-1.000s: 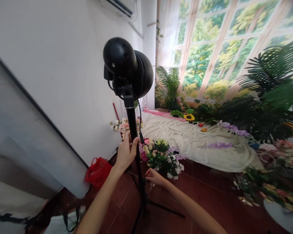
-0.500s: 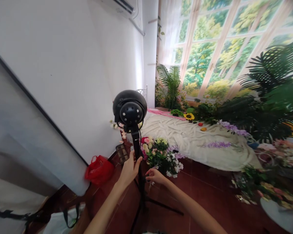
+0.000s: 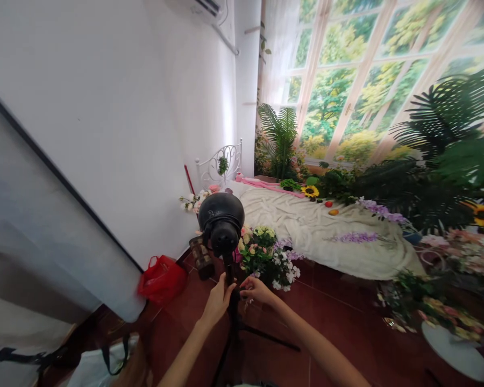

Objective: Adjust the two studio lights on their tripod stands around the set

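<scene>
A black studio lamp (image 3: 221, 217) with a round head tops a black light stand (image 3: 233, 317) in front of me. My left hand (image 3: 218, 301) is wrapped round the stand's upper pole, just below the lamp. Close on its right, my right hand (image 3: 257, 290) has its fingers curled in a pinch at the pole's joint. A knob there is mostly hidden by the fingers. The stand's legs are spread on the red tiled floor (image 3: 282, 317).
A bed with a cream blanket (image 3: 274, 215) lies beyond, with flower bunches (image 3: 262, 252) before it. Left are a red bag (image 3: 162, 279) and a white bag (image 3: 100, 368). A brown patterned object (image 3: 201, 258) is beside the lamp. A white round stool (image 3: 455, 352) stands right.
The lamp head has come down, uncovering the white headboard. My left hand has moved down with the upper pole, closer to my right hand, which stays at the joint.
</scene>
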`<control>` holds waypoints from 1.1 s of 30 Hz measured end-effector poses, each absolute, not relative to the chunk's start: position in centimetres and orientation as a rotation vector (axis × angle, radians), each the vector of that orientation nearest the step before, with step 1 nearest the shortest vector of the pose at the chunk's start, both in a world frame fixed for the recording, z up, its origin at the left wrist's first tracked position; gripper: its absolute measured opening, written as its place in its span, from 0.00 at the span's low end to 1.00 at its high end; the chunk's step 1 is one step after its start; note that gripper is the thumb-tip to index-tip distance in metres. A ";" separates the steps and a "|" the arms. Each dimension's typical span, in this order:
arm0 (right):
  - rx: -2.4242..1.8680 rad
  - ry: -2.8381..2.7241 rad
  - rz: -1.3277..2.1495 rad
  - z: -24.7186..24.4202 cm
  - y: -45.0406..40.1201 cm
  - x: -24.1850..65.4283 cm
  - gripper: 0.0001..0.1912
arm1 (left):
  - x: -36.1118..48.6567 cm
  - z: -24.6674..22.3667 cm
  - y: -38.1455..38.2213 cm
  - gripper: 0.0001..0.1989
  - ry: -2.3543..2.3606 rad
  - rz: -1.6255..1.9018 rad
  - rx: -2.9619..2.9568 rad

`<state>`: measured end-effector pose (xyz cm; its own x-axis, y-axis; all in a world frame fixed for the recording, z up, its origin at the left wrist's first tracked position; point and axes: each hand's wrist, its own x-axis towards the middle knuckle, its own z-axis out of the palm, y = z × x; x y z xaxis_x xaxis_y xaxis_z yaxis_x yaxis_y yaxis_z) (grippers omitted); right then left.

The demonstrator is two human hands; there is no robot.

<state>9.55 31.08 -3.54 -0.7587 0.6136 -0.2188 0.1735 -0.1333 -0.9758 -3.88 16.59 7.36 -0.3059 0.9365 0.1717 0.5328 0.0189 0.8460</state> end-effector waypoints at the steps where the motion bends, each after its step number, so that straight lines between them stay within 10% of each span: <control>1: -0.879 -1.817 1.963 -3.5 31.0 9.6 0.26 | -4.0 6.8 16.6 0.17 1.860 1.219 1.505; 33: -0.901 -1.828 1.850 -3.5 30.2 9.7 0.26 | -4.2 -1.2 15.9 0.18 1.893 1.260 1.413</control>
<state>9.71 30.22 -3.54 -0.7190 0.6736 -0.1712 0.1633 -0.0757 -0.9837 -4.17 15.88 -1.24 -0.3663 0.9177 0.1537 0.4962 0.0529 0.8666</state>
